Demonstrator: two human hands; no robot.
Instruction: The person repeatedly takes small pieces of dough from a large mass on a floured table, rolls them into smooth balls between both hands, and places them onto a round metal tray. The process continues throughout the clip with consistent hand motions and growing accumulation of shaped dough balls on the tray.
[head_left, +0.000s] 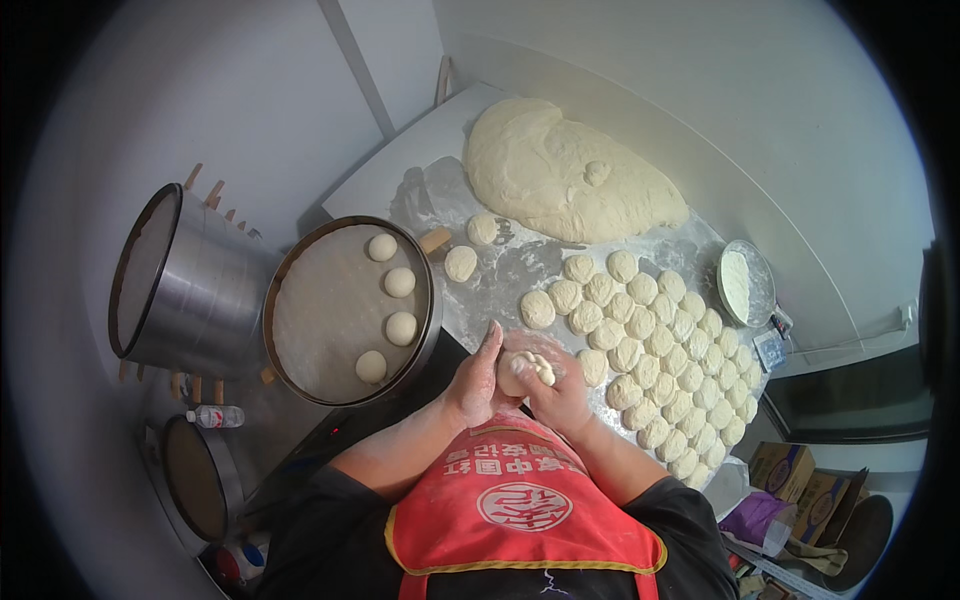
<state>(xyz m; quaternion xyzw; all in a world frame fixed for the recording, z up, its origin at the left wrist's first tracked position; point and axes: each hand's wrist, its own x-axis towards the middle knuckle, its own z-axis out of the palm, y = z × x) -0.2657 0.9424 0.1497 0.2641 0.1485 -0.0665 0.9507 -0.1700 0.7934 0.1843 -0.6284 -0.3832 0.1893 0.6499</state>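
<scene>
Both hands are together in front of the red apron (457, 517), around one piece of dough (511, 377) with a gathered, folded top. My left hand (476, 381) cups its left side, thumb raised. My right hand (564, 394) wraps the other side, and its thumb presses into the folds. The fingers beneath the dough are mostly hidden. Rows of floured dough pieces (640, 323) cover the worktop to the right. Two more dough pieces (460, 264) lie beyond my left hand. Several smooth dough balls (401, 328) sit along the right side of a lined round steamer tray (330, 315).
A large dough mass (555, 165) lies at the back of the floured worktop (502, 289). A bowl of flour (756, 283) stands at the far right. Stacked steamer trays (217, 277) rise at left, near a plastic bottle (217, 416). Cardboard boxes (781, 470) are at lower right.
</scene>
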